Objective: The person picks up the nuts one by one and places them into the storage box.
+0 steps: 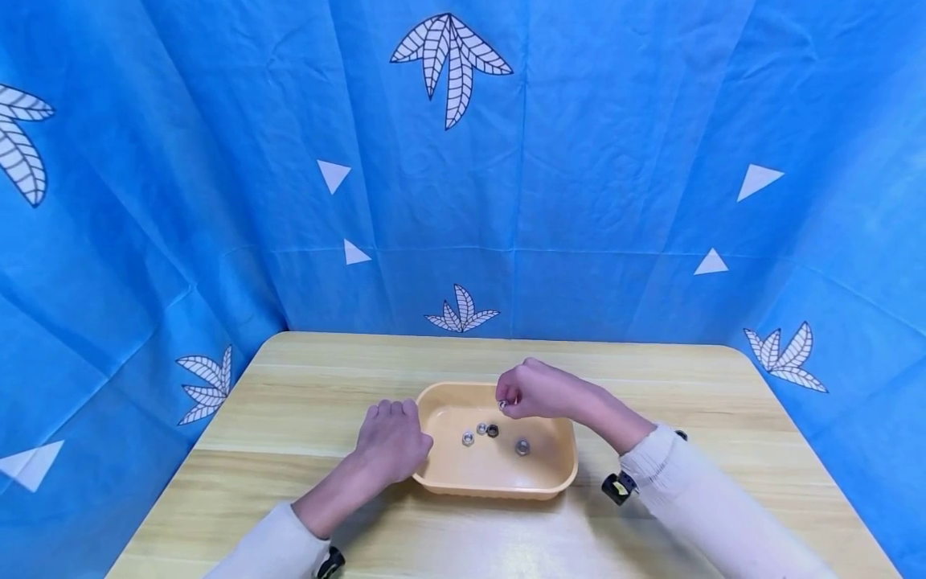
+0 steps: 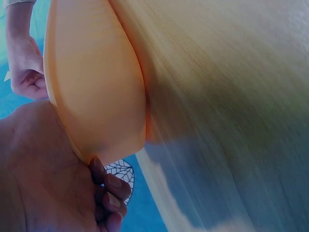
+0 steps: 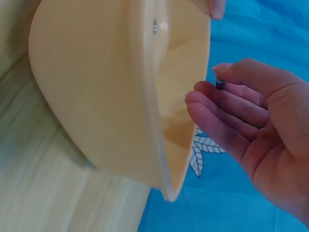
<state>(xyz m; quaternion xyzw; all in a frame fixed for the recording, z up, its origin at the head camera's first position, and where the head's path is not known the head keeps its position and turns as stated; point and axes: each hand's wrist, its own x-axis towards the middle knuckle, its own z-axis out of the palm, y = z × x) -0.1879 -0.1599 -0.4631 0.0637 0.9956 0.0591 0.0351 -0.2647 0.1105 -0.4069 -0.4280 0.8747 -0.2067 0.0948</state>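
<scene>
A shallow yellow-orange plastic tray (image 1: pixel 557 470) sits on the wooden table. Several small metal nuts (image 1: pixel 468 438) lie on its floor. My right hand (image 1: pixel 531 390) hovers over the tray's far side and pinches a small metal nut (image 1: pixel 501 404) between thumb and fingertips; the right wrist view shows that nut (image 3: pixel 219 83) at the fingertips beside the tray rim (image 3: pixel 166 159). My left hand (image 1: pixel 392 438) rests against the tray's left rim (image 2: pixel 72 140), thumb on the rim and fingers curled on the table beside it.
The light wooden table (image 1: pixel 723 402) extends around the tray on all sides. A blue cloth backdrop (image 1: pixel 579 201) with white leaf and triangle prints closes off the back and both sides. Black wrist straps (image 1: pixel 618 486) sit at both cuffs.
</scene>
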